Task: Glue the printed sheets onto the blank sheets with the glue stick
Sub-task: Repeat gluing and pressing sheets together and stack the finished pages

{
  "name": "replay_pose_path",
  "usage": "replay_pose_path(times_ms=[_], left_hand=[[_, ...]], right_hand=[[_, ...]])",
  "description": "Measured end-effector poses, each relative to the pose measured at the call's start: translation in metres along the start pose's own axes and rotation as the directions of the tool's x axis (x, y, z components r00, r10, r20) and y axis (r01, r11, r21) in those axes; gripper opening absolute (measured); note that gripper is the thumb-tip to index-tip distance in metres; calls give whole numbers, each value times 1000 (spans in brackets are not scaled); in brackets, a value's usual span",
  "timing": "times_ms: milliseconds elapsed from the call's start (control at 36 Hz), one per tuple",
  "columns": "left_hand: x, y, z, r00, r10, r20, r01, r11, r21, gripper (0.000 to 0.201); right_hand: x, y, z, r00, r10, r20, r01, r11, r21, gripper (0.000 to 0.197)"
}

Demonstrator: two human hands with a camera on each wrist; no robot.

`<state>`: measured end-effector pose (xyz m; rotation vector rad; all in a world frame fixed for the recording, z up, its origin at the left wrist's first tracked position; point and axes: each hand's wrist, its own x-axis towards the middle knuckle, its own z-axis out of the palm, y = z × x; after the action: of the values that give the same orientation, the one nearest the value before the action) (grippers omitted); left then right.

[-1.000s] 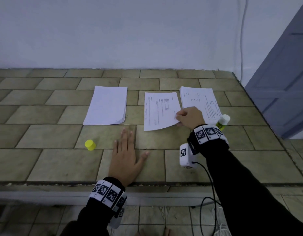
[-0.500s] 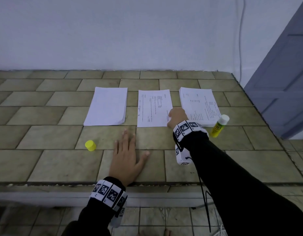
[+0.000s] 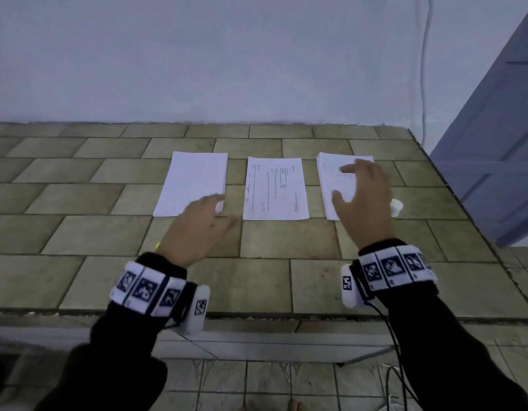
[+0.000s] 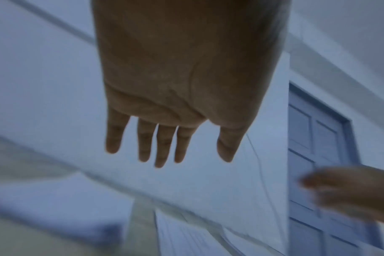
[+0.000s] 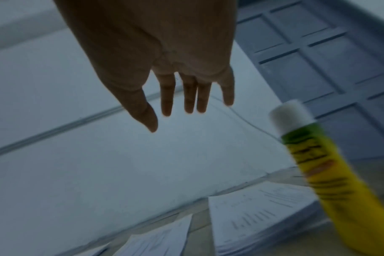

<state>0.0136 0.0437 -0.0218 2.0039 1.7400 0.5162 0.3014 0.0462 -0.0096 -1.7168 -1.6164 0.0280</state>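
**Both hands bare above the paper, glue stick waiting at the right**

On the tiled counter [image 3: 286, 241], seen from your head, three lots of paper lie in a row: the blank stack [image 3: 194, 182] on the left, a single printed sheet [image 3: 274, 188] in the middle, the printed stack [image 3: 331, 185] on the right. Your left hand [image 3: 197, 229] hovers over the blank stack's near right corner, fingers straight, holding nothing. Your right hand [image 3: 363, 197] spreads above the printed stack, likewise bare. Just beyond it the glue stick [image 3: 396, 207] shows only its white tip.

From the left wrist, the fingers [image 4: 162, 147] hang straight and apart with nothing between them.

From the right wrist, the fingers [image 5: 188, 97] are loose and straight; the yellow glue stick [image 5: 331, 175] stands uncapped beside the printed stack [image 5: 263, 220].

Loose sheets are light, limp and likely to slide on tile, so pin one flat with your palm or lift it by a corner. Take the rigid glue stick around its barrel, clear of the tacky tip.
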Motion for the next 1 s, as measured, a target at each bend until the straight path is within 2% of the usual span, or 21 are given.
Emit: replay_pose_path(times_ms=[56,111,222,306,417,583,750,917,1000], left_hand=[[20,-7,-12,998,-55,-2,55,994,97,66],[44,-19,-17,990,-141,11,136,972,191,71],[83,-49,-7,949,-314,10,297,907,300,71],[96,-62,6,926,-378,-11,360,872,332,75],[99,-64,15,909,-416,9,383,846,372,76],[94,-64,18,917,-398,-16,372,841,392,62],[94,-73,15,935,-345,-77,353,901,253,52],[87,-56,-9,914,-280,-295,334,930,151,61],[73,-36,-17,903,-162,-399,194,980,42,51]], right_hand=[[-6,10,-8,994,66,-87,-69,997,-31,52],[-10,22,-11,980,169,-104,-172,985,-16,66],[-13,40,-12,913,408,3,-403,901,163,85],[-16,43,-12,848,523,88,-524,802,288,80],[-18,44,-9,795,598,100,-602,758,253,73],[-19,56,-4,774,625,105,-632,750,194,49],[-19,62,-2,750,638,173,-660,740,133,37],[-21,67,4,738,641,212,-671,731,125,38],[-22,67,5,733,641,230,-674,730,112,43]])
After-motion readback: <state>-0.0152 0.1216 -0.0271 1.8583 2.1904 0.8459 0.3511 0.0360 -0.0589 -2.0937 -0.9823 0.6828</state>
